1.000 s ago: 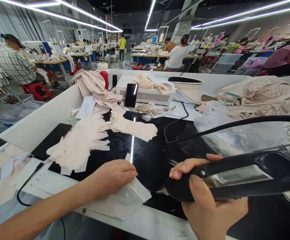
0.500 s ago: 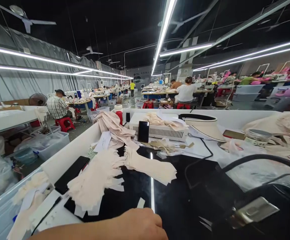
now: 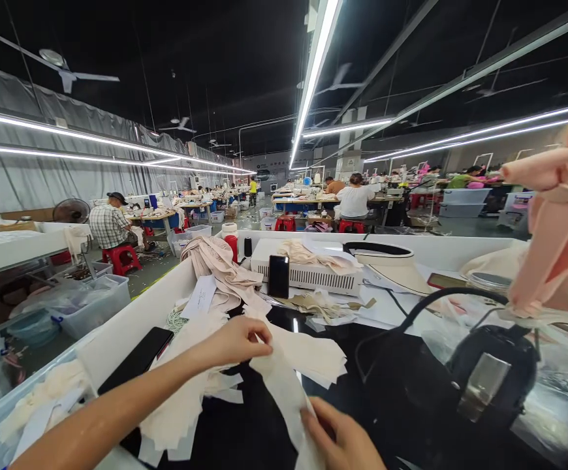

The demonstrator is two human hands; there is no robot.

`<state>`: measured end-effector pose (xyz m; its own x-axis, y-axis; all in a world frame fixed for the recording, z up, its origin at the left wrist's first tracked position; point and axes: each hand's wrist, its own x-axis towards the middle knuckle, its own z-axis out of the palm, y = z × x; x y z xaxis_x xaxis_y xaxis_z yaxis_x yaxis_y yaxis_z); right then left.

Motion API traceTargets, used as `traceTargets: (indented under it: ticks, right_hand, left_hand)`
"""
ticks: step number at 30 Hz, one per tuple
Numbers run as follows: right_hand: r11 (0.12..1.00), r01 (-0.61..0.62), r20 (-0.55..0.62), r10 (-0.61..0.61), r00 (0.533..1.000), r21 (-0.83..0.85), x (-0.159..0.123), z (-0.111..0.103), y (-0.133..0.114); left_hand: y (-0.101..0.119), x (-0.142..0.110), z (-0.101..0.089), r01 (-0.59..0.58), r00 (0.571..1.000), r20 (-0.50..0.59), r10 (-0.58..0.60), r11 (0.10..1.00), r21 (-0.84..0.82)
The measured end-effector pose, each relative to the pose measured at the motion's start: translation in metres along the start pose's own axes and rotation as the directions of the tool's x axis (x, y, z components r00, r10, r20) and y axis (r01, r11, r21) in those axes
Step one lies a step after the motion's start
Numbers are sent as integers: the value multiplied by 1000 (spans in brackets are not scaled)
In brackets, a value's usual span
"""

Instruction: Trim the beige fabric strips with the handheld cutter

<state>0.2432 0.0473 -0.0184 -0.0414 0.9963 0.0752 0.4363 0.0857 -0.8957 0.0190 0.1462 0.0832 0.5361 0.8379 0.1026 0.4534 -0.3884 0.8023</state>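
Both hands are on one cream fabric strip (image 3: pixel 280 385) that runs diagonally above the glossy black work surface (image 3: pixel 249 431). At its upper end, my left hand (image 3: pixel 242 341) pinches the strip between thumb and fingers. Lower down, my right hand (image 3: pixel 340 434) grips the strip near the bottom edge of the view. Just behind the strip lies a stack of similar cream pieces (image 3: pixel 313 352). Under and beside my left forearm spreads a fanned pile of cream pieces (image 3: pixel 176 411). The strip's lowest end runs out of view.
Right of my hands stands a black device (image 3: pixel 494 378) with a shiny plate and thick cable. Pink fabric (image 3: pixel 553 228) hangs at far right. Behind are a phone (image 3: pixel 279 277), a white vented box (image 3: pixel 308 271) and a visor (image 3: pixel 386 261). Another phone (image 3: pixel 137 356) lies left.
My left hand has moved up and away to the stack. My right hand has come from the right edge to the lower middle. Both now hold a strip. The view has tilted slightly upward.
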Motion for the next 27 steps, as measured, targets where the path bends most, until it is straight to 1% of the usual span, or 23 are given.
traceTargets:
  ticks: [2, 4, 7, 9, 10, 12, 15, 18, 22, 27]
  right_hand:
    - [1000, -15, -118, 14, 993, -12, 25, -14, -10]
    - [999, -7, -225, -1, 974, -33, 48, -27, -19]
    - [993, 60, -362, -93, 928, -100, 76, -41, -25]
    - [978, 107, -423, -175, 889, -180, 89, -44, -21]
    - [966, 124, -431, -214, 876, -226, 93, -44, -17]
    - [934, 154, -399, -281, 873, -321, 98, -40, -7]
    - [869, 193, -270, -342, 900, -456, 98, -31, 11]
    - [782, 218, -163, -376, 912, -584, 94, -25, 25]
    - [650, 216, -102, -415, 904, -729, 91, -24, 36]
    - [514, 214, -72, -480, 874, -831, 88, -24, 39]
  left_hand:
    - [-3, 17, -10, -7, 999, -48, 6, 1000, -25]
    - [-5, 32, -15, -39, 994, -107, 35, 998, -42]
    - [-9, 46, -14, -115, 973, -202, 110, 993, -16]
    - [-17, 48, -9, -149, 961, -231, 155, 988, 41]
    - [-24, 47, -6, -156, 959, -229, 169, 985, 76]
    - [-40, 41, 0, -152, 963, -199, 180, 977, 149]
    - [-65, 30, 8, -139, 976, -128, 174, 960, 244]
    - [-82, 23, 13, -132, 986, -54, 157, 940, 315]
    - [-92, 21, 15, -125, 991, 6, 133, 915, 383]
    - [-88, 22, 14, -100, 994, 6, 108, 898, 429]
